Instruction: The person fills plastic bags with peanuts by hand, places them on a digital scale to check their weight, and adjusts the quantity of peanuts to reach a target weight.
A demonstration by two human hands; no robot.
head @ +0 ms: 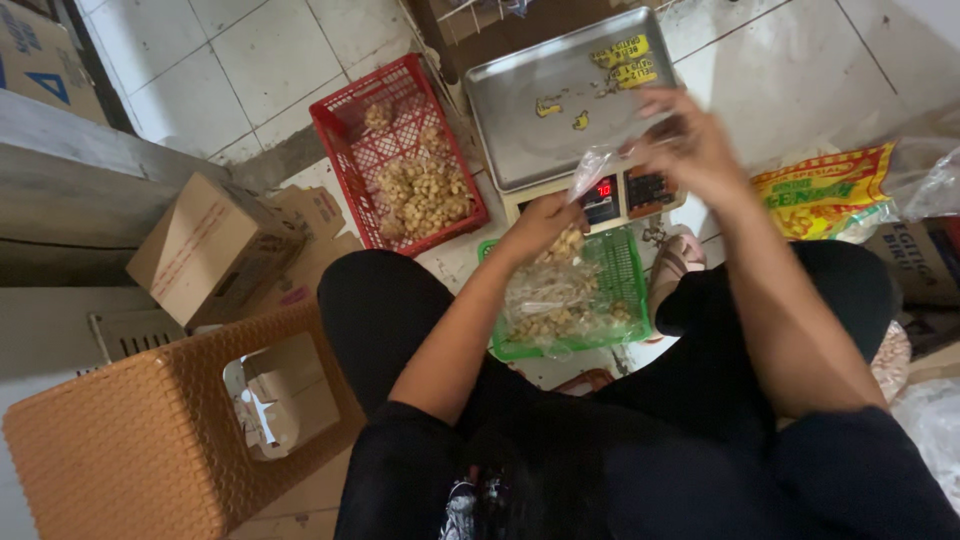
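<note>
A clear plastic bag (560, 290) of pale round snack pieces hangs in front of me, above a green basket (628, 262). My left hand (538, 226) grips the bag at its neck. My right hand (688, 143) is raised and blurred, pinching the loose top of the bag near the scale. The digital scale (570, 95) has a steel pan with a few crumbs and yellow labels on it. Its red display is lit.
A red crate (345, 135) of the same snack pieces stands left of the scale. An orange plastic stool (130, 450) and cardboard boxes (205, 245) lie at left. A yellow printed snack sack (820, 190) and more plastic bags are at right. My dark-clad knees frame the basket.
</note>
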